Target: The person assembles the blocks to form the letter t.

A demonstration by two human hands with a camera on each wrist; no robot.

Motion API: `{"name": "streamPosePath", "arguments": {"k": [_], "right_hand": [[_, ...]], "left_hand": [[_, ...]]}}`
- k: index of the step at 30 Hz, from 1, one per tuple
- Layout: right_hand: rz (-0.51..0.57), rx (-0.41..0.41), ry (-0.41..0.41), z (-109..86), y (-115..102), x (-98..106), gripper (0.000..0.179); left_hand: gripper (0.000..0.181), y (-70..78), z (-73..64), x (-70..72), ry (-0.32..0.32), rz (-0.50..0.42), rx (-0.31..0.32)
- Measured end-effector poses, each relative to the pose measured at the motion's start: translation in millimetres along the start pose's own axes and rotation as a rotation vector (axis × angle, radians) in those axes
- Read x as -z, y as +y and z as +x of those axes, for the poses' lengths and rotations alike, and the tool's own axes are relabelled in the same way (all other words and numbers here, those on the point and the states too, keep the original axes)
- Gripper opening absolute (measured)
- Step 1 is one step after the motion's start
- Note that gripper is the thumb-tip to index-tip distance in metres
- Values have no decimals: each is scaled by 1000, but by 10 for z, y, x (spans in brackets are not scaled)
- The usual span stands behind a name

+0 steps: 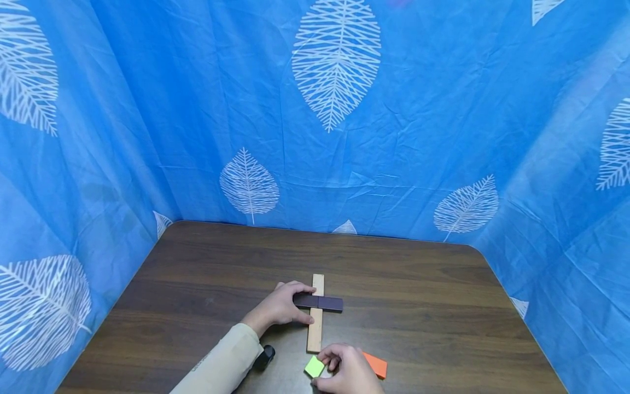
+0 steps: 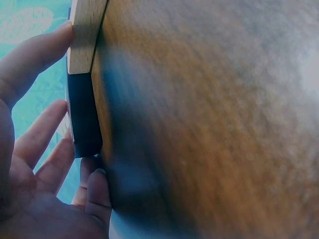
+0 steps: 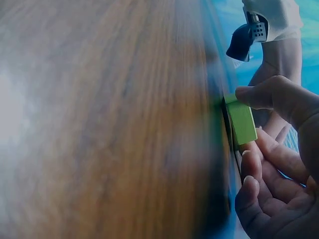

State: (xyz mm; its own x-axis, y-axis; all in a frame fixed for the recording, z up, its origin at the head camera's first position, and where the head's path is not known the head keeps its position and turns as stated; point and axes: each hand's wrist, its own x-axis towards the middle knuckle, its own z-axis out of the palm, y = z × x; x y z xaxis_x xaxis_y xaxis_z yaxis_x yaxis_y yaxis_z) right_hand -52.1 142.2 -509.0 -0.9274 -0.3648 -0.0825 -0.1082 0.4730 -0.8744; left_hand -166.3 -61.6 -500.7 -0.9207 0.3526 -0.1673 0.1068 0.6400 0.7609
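My left hand (image 1: 280,306) reaches around the left arm of a cross of flat blocks. Its thumb and a finger touch the light wooden blocks (image 1: 315,331), below and above the dark blocks (image 1: 331,304) that run across. In the left wrist view, the thumb rests against a light block (image 2: 84,45), beside a dark block (image 2: 84,112); the other fingers are spread behind. My right hand (image 1: 349,369) pinches a lime green block (image 1: 314,366) between thumb and fingers, just below the cross. The right wrist view has that green block (image 3: 241,122) close to the tabletop.
An orange block (image 1: 377,365) lies beside the right hand, partly hidden by it. Brown wood-grain table (image 1: 418,306) stretches out around the blocks. Blue curtain with white leaf prints (image 1: 418,137) hangs along the back and sides. A black device (image 1: 264,357) sits at the left wrist.
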Motion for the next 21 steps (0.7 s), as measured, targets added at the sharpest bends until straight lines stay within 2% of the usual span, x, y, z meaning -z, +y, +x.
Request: {"name": "streamPosePath", "arguments": {"k": [6, 17, 21], "right_hand": [[-58, 27, 37, 5, 19, -9, 26], [-101, 25, 42, 13, -2, 6, 26], [-133, 73, 62, 7, 11, 2, 27]], "left_hand": [[67, 5, 5, -3, -1, 2, 8], [66, 1, 6, -12, -4, 6, 20], [66, -4, 11, -11, -3, 8, 22]]}}
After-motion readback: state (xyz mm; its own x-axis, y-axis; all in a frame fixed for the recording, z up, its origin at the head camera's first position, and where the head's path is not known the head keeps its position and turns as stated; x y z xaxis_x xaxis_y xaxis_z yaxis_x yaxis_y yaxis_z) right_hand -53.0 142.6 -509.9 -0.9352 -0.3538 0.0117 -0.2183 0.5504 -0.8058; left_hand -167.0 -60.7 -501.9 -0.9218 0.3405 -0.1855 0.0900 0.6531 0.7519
